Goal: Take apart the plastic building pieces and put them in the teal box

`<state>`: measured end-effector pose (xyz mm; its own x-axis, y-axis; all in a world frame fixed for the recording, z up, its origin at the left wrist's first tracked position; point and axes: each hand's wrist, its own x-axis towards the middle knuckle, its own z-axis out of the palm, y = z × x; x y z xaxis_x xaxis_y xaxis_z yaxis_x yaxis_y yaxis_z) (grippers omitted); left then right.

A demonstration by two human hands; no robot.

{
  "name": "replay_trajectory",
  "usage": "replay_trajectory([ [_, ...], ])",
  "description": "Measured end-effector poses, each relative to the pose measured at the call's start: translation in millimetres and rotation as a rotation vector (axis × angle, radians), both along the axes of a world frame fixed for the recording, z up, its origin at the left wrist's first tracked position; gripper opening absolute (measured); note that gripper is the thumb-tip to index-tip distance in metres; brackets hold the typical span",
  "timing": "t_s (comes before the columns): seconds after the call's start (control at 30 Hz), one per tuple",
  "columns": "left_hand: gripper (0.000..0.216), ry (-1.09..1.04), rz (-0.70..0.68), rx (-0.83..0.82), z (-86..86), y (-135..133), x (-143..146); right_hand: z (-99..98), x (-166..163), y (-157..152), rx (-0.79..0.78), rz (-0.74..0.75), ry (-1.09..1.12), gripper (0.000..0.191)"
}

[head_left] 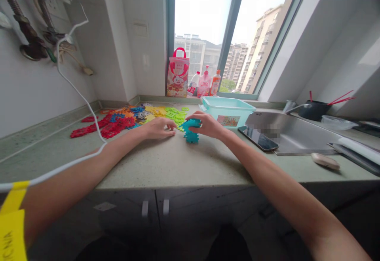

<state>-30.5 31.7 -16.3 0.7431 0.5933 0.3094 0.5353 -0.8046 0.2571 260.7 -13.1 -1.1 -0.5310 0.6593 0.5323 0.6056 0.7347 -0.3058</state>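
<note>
A teal cluster of joined plastic pieces (190,131) stands on the green-grey counter (178,162). My right hand (207,124) is curled over its top and right side, gripping it. My left hand (160,128) rests on the counter just left of the cluster, fingers bent with the tips reaching toward the yellow-green pieces (175,115); what the fingertips pinch is too small to make out. Behind both hands lies a spread of loose pieces sorted by colour: red (101,127) at the left, then orange and blue, then yellow and green.
A pale blue plastic tub (227,110) stands right of the pieces. A phone (257,137) lies by the steel sink (297,134). Bottles and a red-handled bag (178,75) sit on the window sill. A white cable (80,94) crosses the counter's left part.
</note>
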Motion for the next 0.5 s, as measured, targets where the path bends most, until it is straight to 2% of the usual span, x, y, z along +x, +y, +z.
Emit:
replay_trajectory([
  [0.1, 0.036, 0.006, -0.004, 0.000, 0.5, -1.4, 0.2, 10.2, 1.3, -5.7, 0.145, -0.073, 0.067, 0.028],
  [0.23, 0.035, -0.013, 0.001, 0.002, 0.0, -2.7, 0.6, 26.0, 15.4, -9.6, 0.313, -0.229, 0.151, 0.032],
  [0.4, 0.034, -0.017, -0.017, -0.001, -0.2, -2.3, 1.8, 36.9, 59.4, 8.5, 0.546, -0.520, 0.263, 0.037],
  [0.5, 0.035, -0.015, -0.023, -0.003, -0.9, 0.6, 2.3, 35.6, 84.7, 24.7, 0.547, -0.703, 0.285, 0.037],
])
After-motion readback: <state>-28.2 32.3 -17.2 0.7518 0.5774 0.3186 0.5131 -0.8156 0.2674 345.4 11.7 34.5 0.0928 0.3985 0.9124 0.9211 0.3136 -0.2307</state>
